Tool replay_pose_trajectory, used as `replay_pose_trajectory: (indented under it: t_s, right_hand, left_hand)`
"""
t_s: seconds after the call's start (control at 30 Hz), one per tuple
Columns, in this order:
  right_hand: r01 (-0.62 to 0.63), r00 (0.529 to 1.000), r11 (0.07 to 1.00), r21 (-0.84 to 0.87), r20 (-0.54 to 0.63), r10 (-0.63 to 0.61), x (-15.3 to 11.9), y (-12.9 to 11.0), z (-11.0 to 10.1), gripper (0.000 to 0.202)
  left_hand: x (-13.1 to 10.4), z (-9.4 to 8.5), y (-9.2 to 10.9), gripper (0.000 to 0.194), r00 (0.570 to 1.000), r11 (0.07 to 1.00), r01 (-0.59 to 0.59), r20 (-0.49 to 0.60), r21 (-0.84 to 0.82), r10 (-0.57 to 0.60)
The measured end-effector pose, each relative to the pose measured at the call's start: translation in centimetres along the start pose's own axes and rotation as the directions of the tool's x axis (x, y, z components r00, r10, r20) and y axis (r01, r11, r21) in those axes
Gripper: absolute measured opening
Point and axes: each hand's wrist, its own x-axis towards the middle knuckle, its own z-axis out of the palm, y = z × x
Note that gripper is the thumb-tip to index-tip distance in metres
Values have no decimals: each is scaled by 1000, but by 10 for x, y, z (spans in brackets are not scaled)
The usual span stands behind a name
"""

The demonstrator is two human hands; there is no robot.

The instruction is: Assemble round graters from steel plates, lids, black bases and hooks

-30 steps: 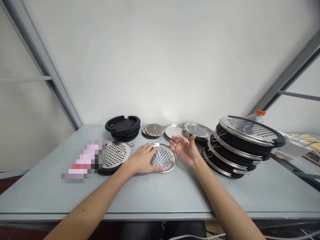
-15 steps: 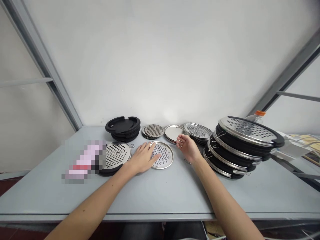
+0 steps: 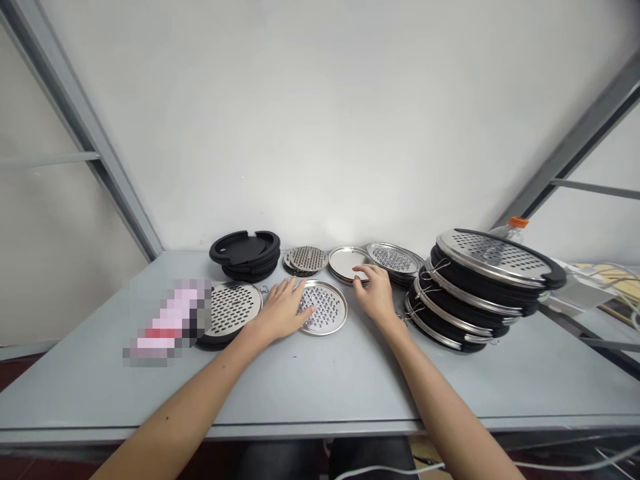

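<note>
A round metal grater disc (image 3: 327,308) with raised teeth lies on the grey table. My left hand (image 3: 283,312) rests over its left edge, palm down with the fingers spread. To the disc's right, my right hand (image 3: 375,293) hovers with thumb and fingers apart, holding nothing. Its fingertips overlap the front edge of a low stack of plain shiny round metal plates (image 3: 345,259); whether they touch cannot be told. Left of my left hand sits a slotted grater disc (image 3: 233,308) in a black round holder, with a small metal clasp beside it.
Black round holders (image 3: 245,252) are stacked at the back left. Small perforated discs (image 3: 307,259) and larger toothed grater discs (image 3: 395,259) lie along the wall. A tall leaning stack of assembled graters (image 3: 485,287) stands right, before an orange-capped bottle (image 3: 515,227). A blurred pink item (image 3: 175,310) lies left.
My right hand has turned palm down, its fingers now curling toward the plain metal plates. My left hand stays nearly still over the grater disc's edge.
</note>
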Motion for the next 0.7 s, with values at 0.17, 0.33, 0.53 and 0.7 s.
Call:
replay_pose_trajectory:
  t_s: [0.17,0.33,0.53,0.7]
  right_hand:
    - [32,998,991,-131,58,-25,0,7,2,30]
    - [-2,997,969,-249,-73,-17,3,8,-4,34]
    - [-61,998,927,-369,-35,51,0,19,-1,35]
    - [-93,996,927,-362,-19,92,-1,24,4,39]
  left_hand:
    - [-2,5,6,64,999,999,-31,19,-17,31]
    - [-4,7,9,72,998,998,-48,30,-38,49]
    - [-5,3,13,76,999,997,-46,27,-63,47]
    - [-5,2,12,74,998,997,-41,38,-68,44]
